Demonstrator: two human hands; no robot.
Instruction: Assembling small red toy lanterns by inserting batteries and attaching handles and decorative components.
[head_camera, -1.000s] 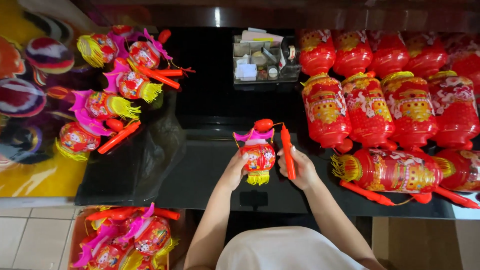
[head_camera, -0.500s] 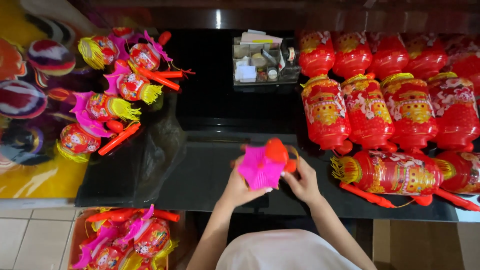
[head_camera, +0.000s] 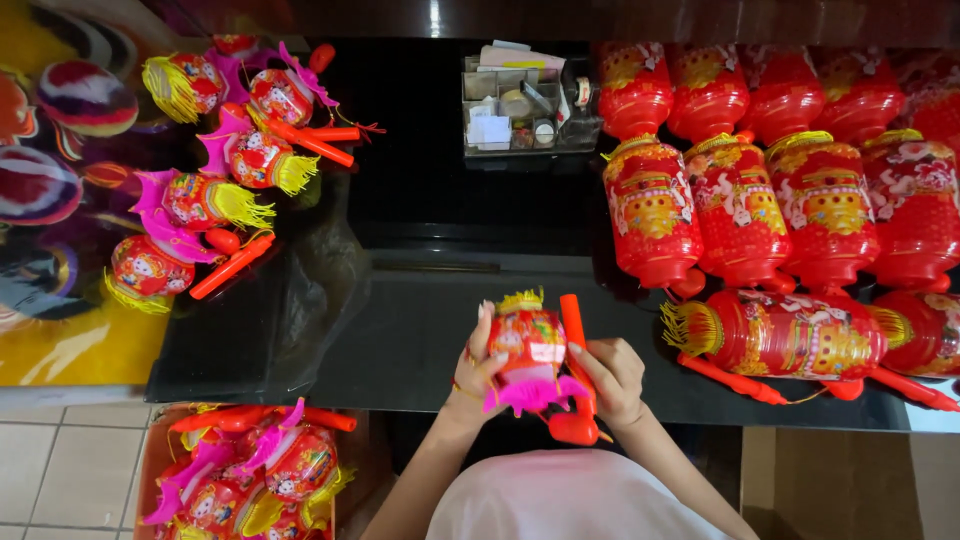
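Gripping the small lantern (head_camera: 527, 352) with both hands' fingers clamped, you risk snagging its pink fringe (head_camera: 520, 397) or snapping the orange stick (head_camera: 576, 350).

Large red lanterns (head_camera: 780, 190) crowd the right, a clear organiser tray (head_camera: 525, 105) behind.

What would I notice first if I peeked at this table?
Probably the big red lanterns, crowded in rows on the right side of the black table. Next, the small lantern with a yellow fringe and pink frill, held at the near edge between the left hand and right hand. More small lanterns pile up on the left.
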